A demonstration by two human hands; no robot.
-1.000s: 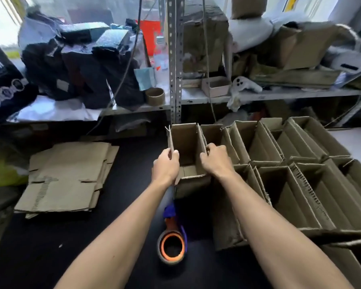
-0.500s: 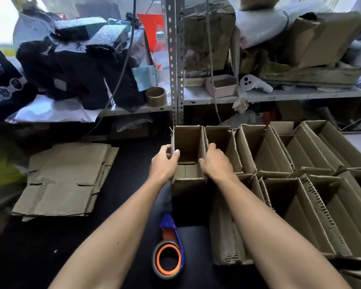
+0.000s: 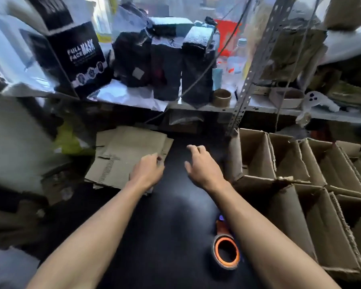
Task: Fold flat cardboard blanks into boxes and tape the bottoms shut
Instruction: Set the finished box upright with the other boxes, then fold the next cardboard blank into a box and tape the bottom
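Observation:
A stack of flat cardboard blanks (image 3: pixel 125 155) lies on the black table (image 3: pixel 165 222) at the left. My left hand (image 3: pixel 147 171) lies on the stack's near right edge, fingers curled at the edge of the top blank. My right hand (image 3: pixel 203 165) hovers over the bare table between the stack and the folded boxes, fingers loosely spread and holding nothing. Several folded open boxes (image 3: pixel 256 157) stand in rows at the right. A tape dispenser (image 3: pixel 225 250) with an orange roll lies on the table under my right forearm.
A metal shelf (image 3: pixel 258 108) runs behind the table, crowded with black packages (image 3: pixel 167 65), a mask box (image 3: pixel 81 57), a tape core (image 3: pixel 222 98) and cardboard. A slotted steel upright (image 3: pixel 250 80) stands just behind the nearest box. Clutter fills the left side.
Both hands have let go of the folded box, which now stands with the others at the right. They moved left; my left hand reached the blank stack. The view swung left.

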